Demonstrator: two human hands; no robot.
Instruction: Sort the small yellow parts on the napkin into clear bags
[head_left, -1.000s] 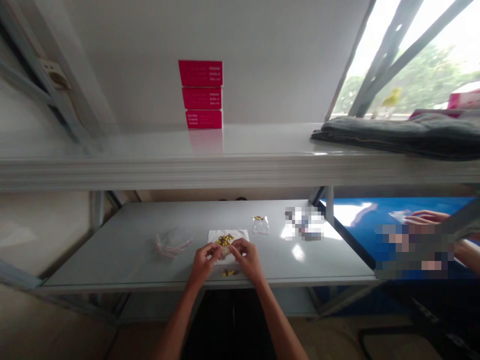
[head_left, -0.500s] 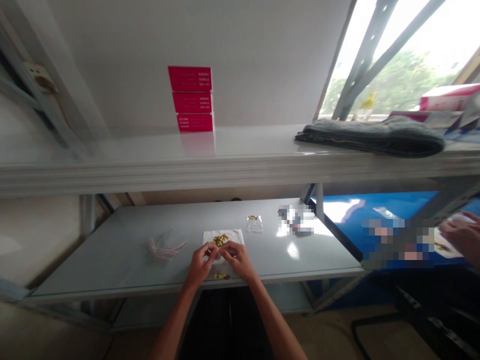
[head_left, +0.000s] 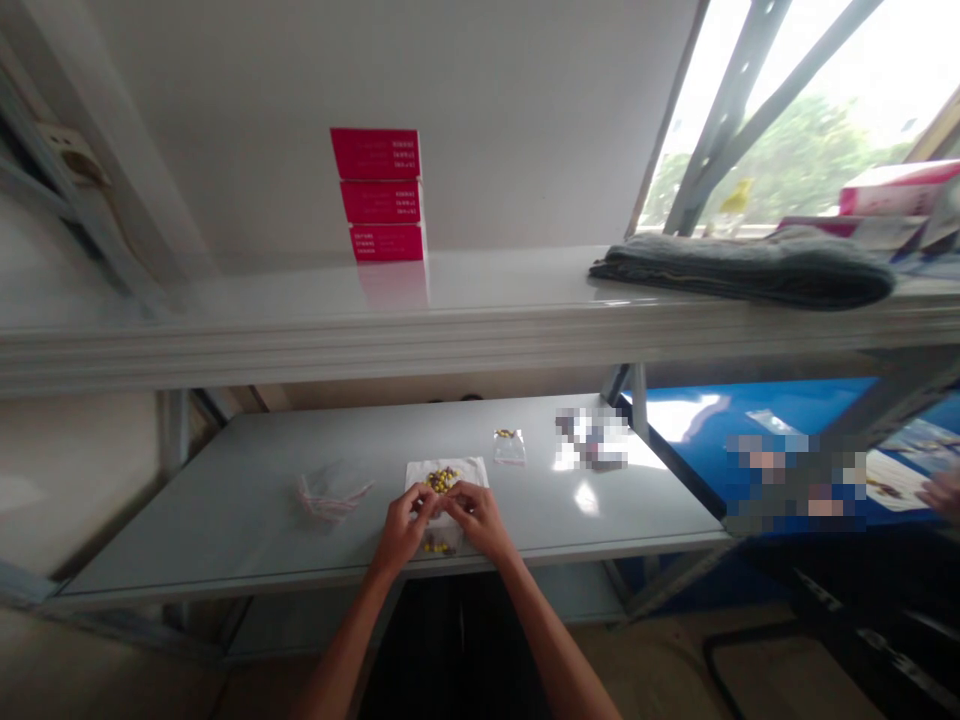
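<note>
My left hand [head_left: 405, 522] and my right hand [head_left: 481, 518] meet near the front edge of the grey shelf. Their fingers pinch together at the top of a small clear plastic bag [head_left: 441, 546], which hangs toward me with yellow and brown bead-like pieces at its bottom. The bag's top edge is mostly covered by my fingertips. Just beyond them, a heap of yellow and brown pieces [head_left: 442, 480] rests on a white sheet [head_left: 471, 468]. Another small clear bag [head_left: 509, 449], with similar pieces at its far end, lies right of the sheet.
Clear bags with pinkish edges [head_left: 331, 500] lie to the left. Above runs a white upper shelf [head_left: 495, 285] bearing stacked pink boxes [head_left: 382, 200] and folded grey cloth [head_left: 739, 270]. Pixelated items [head_left: 596, 440] sit at right. A co-worker's hand [head_left: 943, 492] shows over a blue table [head_left: 697, 420].
The pieces in the hanging bag have shifted slightly left, while my hands keep nearly the same pinch. The co-worker's hand has drawn down and right, uncovering more of the blue table.
</note>
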